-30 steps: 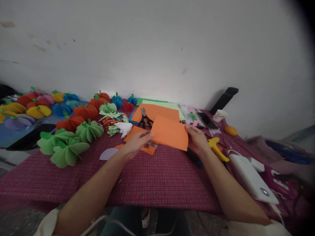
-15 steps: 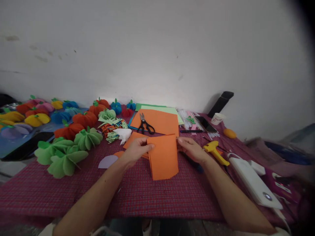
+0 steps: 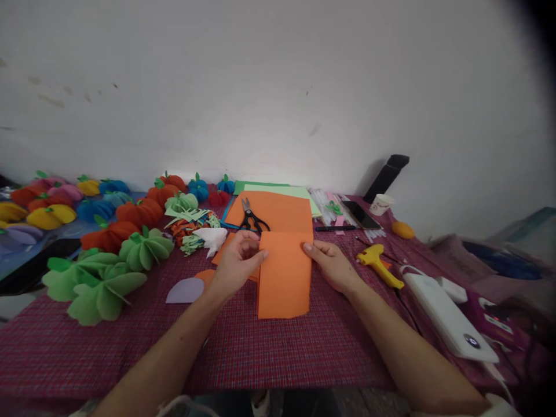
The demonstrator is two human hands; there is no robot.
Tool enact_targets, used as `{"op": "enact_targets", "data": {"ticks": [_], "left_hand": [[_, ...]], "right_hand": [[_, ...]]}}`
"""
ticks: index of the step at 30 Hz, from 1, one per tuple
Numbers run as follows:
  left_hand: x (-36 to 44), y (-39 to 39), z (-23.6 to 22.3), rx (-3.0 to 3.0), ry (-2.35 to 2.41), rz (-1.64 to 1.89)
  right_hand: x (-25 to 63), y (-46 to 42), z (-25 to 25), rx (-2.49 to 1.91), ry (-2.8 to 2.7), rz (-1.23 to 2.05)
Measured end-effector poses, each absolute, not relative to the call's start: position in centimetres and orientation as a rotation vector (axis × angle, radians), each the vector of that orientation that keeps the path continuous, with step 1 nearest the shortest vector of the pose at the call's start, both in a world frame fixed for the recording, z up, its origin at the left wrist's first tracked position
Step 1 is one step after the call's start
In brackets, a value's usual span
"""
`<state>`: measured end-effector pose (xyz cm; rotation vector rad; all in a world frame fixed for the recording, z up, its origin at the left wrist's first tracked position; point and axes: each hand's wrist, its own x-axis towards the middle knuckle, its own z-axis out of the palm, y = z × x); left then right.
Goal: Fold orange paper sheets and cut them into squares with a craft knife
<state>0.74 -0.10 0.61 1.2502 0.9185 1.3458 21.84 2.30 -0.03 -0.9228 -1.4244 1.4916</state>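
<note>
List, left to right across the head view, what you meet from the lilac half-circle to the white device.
Lilac half-circle, left hand, held orange piece, right hand, yellow glue gun, white device.

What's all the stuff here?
Pumpkin decorations: many, mixed colours, left
Scraps: pile, multicoloured, left of centre
Tissue: one, white, beside scraps
Semicircle: one, lilac, front left
Sheet stack: one, multicoloured, back
Scissors: one, black handles, on sheet stack
Pen: one, dark, back right
Phone: one, dark, back right
Cup: one, white, back right
Glue gun: one, yellow, right
Round object: one, yellowish, right
Power bank: one, white, right
Power strip: one, purple, right
Tablecloth: one, reddish check, underneath
Held paper: count unclear, orange, centre
Left hand: one, bare, paper's left edge
Right hand: one, bare, right edge
</note>
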Motion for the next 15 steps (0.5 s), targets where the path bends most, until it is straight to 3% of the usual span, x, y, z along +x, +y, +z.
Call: {"op": "enact_targets", "data": {"ticks": [15], "left_hand": [[0.57,0.0,-0.26,1.379,1.061,1.172]], "right_hand": [[21.55,2.17,0.0,-0.95,-1.464,1.408]]}}
